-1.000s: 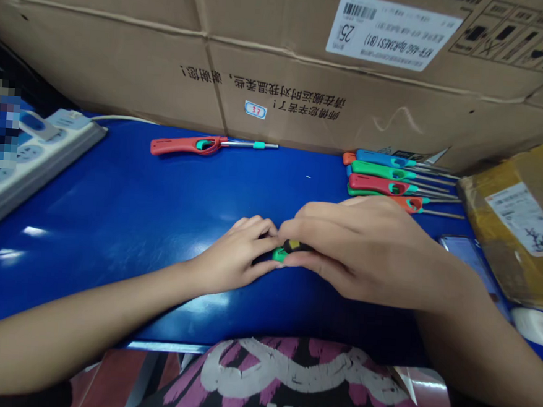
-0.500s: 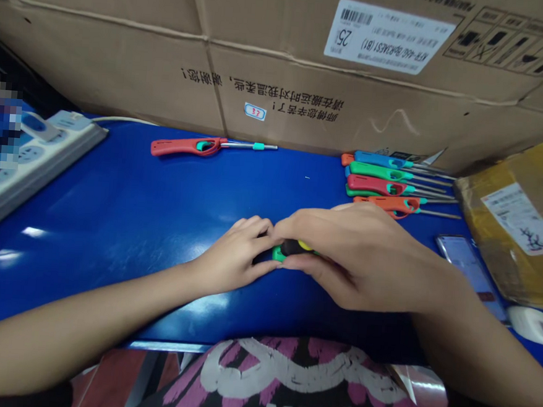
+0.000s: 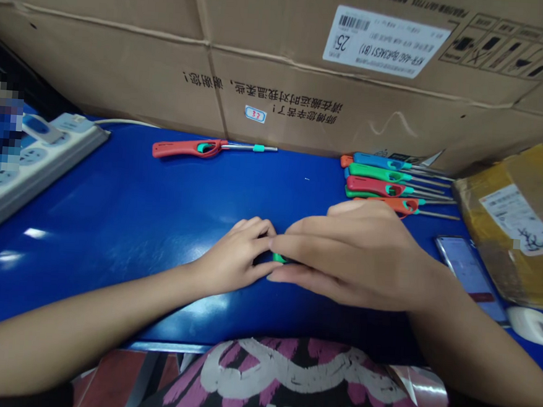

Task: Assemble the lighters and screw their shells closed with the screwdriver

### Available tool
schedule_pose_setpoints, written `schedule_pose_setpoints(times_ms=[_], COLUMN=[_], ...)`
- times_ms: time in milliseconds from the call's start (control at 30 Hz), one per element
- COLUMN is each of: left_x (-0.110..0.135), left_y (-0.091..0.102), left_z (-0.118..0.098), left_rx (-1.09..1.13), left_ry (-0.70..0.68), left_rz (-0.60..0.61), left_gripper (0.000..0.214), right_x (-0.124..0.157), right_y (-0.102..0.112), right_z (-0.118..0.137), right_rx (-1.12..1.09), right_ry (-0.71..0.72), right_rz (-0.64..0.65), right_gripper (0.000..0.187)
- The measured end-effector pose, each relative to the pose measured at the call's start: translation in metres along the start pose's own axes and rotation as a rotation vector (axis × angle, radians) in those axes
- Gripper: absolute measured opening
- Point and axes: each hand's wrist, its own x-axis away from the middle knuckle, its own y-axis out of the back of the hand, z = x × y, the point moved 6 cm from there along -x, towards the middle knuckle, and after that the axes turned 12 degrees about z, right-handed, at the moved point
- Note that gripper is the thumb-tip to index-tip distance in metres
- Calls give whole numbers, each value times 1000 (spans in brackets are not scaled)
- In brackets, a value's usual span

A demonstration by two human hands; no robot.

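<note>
Green plastic piece is showing between the two hands, over the middle of the blue table, mostly covered. Left hand is pinching it between thumb and forefinger; right hand is curling in from the right, fingers bunched, any grip hidden, so no telling. Both hands appear to be doing close work on it; next move is probably calling for a steady left pinch.

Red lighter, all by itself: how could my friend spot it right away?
Look for the big cardboard box along the back of the blue table. Near its bottom edge, right of the white power strip, lies the red lighter. It lies alone, unlike the red one bunched with other lighters on the right.
</note>
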Motion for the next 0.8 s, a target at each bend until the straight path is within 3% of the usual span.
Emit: schedule_pose_setpoints(times_ms=[133,300,367,467,567,800], left_x=[1,2,2,2,2,1], left_y=[0,0,0,-1,-1,0], left_z=[-2,-3,-2,-2,-2,-2], left_rx=[-29,-65,-68,-54,-44,-10], left_ry=[-37,-43,-45,-45,-47,-20], left_rz=[3,-27,-32,-23,-13,-20], left_gripper=[35,30,28,29,32,27], right_x=[2,7,7,5,3,1], right_y=[2,0,-2,-5,-4,-8], right_z=[-4,-11,-14,-16,-13,-8], right_rx=[157,-135,-166,-48,89,-200], right_ry=[-19,-22,-49,-81,-66,2], right_rz=[-52,98,138,136,88,189], right_gripper=[36,55,53,32,42,52])
